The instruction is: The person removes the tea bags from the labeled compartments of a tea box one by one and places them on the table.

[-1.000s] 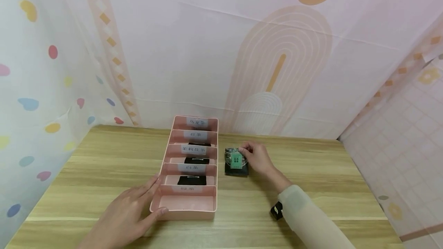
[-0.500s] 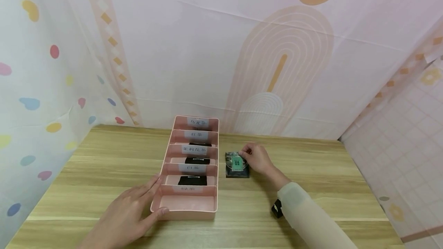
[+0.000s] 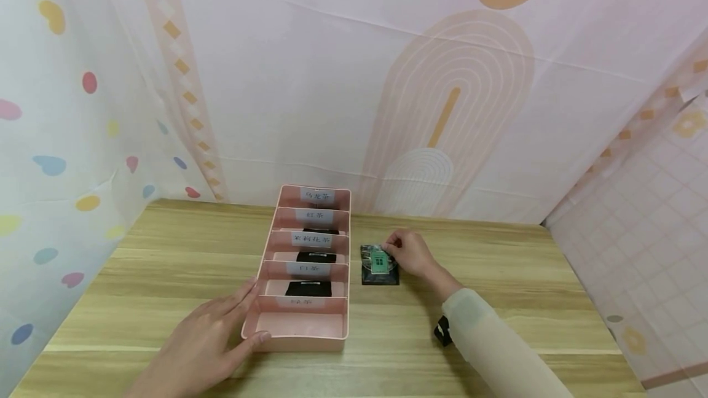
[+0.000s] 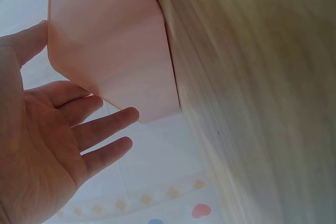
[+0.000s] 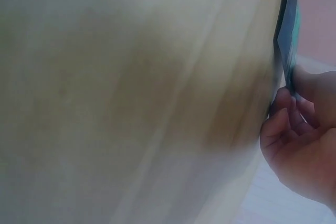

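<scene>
Green-labelled packet (image 3: 380,265), pinched by right fingers (image 3: 397,238), has shifted slightly down-frame, still outside the box (image 3: 298,344) that outspread left fingers (image 3: 240,295) touch.

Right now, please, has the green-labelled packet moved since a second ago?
Yes, slightly: the packet sits lower in the head view, judged against the pink tray.

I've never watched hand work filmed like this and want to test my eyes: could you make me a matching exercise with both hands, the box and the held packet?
1. Left hand
2. Right hand
3. Box
4. Held packet

A. Pink, divided inside
B. Pinching, to the right of the box
C. Dark and green
D. At the box's near left corner

Pairs: 1-D, 2-B, 3-A, 4-C
</scene>
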`<move>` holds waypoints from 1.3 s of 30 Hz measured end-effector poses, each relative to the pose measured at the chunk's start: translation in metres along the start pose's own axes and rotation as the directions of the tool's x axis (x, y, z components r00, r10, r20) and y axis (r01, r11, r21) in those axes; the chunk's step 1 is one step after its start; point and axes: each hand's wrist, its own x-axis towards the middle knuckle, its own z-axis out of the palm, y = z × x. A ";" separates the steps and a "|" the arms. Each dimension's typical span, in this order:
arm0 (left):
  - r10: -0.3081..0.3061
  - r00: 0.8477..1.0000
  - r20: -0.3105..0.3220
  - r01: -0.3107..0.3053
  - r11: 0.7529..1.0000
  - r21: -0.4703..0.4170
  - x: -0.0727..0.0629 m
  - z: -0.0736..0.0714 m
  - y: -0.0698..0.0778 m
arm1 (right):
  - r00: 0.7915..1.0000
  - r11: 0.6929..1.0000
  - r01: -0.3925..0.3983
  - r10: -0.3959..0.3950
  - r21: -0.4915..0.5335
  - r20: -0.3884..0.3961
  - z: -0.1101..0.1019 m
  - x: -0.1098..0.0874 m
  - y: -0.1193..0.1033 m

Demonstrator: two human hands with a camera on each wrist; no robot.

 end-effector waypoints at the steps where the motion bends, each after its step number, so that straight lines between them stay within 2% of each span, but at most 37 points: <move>1: -0.003 1.000 0.004 0.003 1.000 0.002 0.000 0.000 0.000 | 1.000 1.000 -0.007 0.007 0.001 0.004 0.000 0.000 0.000; 11: -0.025 0.999 0.033 0.025 1.000 0.006 0.003 -0.002 0.005 | 0.999 0.999 -0.033 0.033 0.015 0.017 -0.010 -0.002 0.002; 16: -0.041 0.998 0.053 0.041 0.999 0.006 0.003 -0.002 0.005 | 0.998 0.997 -0.053 0.051 0.053 0.033 -0.018 -0.004 0.001; 21: -0.035 0.998 0.046 0.035 0.999 0.005 0.002 -0.002 0.005 | 0.998 0.994 -0.055 0.052 0.099 0.037 -0.029 -0.007 -0.004; 29: -0.023 0.999 0.033 0.023 1.000 0.008 0.001 -0.002 0.004 | 1.000 0.999 -0.004 0.004 0.043 -0.011 -0.044 -0.015 -0.017; 39: -0.042 0.998 0.053 0.041 0.999 0.006 0.000 -0.003 0.004 | 0.997 0.996 0.061 -0.058 0.068 -0.041 -0.053 -0.024 -0.032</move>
